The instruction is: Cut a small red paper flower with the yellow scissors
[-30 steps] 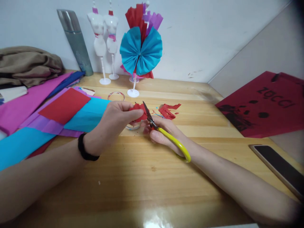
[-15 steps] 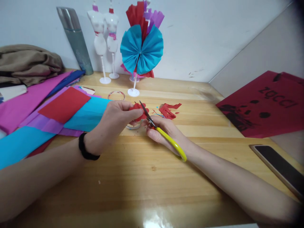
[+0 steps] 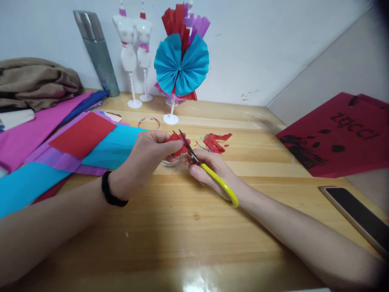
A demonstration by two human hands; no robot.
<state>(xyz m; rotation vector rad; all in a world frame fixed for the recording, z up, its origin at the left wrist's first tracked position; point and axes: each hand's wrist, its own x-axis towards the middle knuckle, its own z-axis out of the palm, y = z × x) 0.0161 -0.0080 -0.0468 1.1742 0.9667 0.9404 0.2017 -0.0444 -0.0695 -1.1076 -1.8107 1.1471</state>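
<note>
Between the thumb and fingers of my left hand [image 3: 152,148] is a small red paper piece [image 3: 175,142] with rounded, petal-like edges. My right hand [image 3: 212,168] is closed on scissors [image 3: 220,182] with yellow handles. Their dark blades are parted and point up and left, with one blade across the front of the red piece. Part of the right fingers is hidden behind the scissors. Red paper scraps [image 3: 216,142] lie on the wooden table [image 3: 194,239] just beyond the right hand.
Coloured paper sheets [image 3: 112,146] and a brown cloth [image 3: 39,81] lie at left. Along the wall stand a bottle [image 3: 100,61], white mannequins [image 3: 128,56] and one with a blue paper fan [image 3: 182,65]. A red bag [image 3: 340,138] and a phone [image 3: 358,215] are at right.
</note>
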